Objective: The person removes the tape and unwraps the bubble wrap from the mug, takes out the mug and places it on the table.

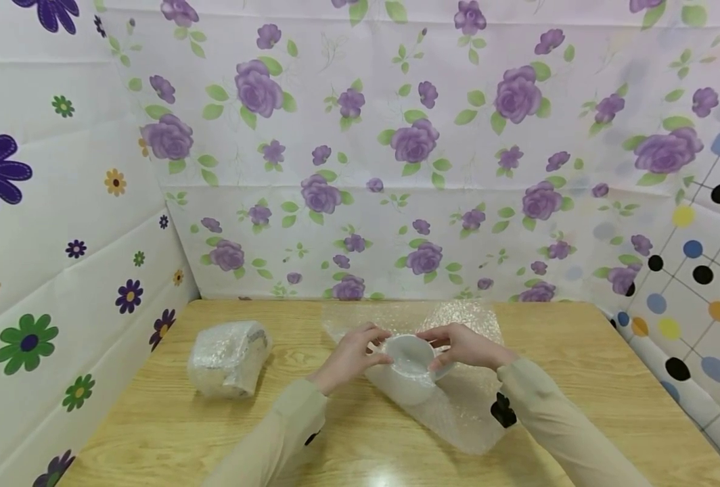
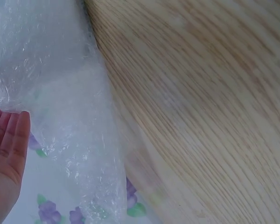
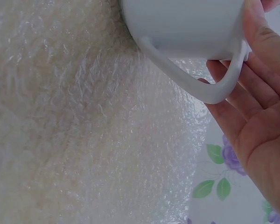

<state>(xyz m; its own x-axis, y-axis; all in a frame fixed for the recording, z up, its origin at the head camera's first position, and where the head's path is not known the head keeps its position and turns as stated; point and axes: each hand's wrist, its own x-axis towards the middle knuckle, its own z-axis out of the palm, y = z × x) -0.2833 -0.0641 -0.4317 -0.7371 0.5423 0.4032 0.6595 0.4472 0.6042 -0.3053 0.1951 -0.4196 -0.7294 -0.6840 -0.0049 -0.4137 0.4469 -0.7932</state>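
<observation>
Hands (image 1: 349, 357) (image 1: 474, 346) hold bubble wrap (image 1: 466, 412) and a mug (image 3: 186, 25), handle (image 3: 212, 93) clear only from right wrist.

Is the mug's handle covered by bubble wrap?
No, the right wrist view shows the handle of the white mug bare, with the right hand partly behind it.

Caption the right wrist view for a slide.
The right hand grips a white mug near its handle, with bubble wrap alongside.
</observation>
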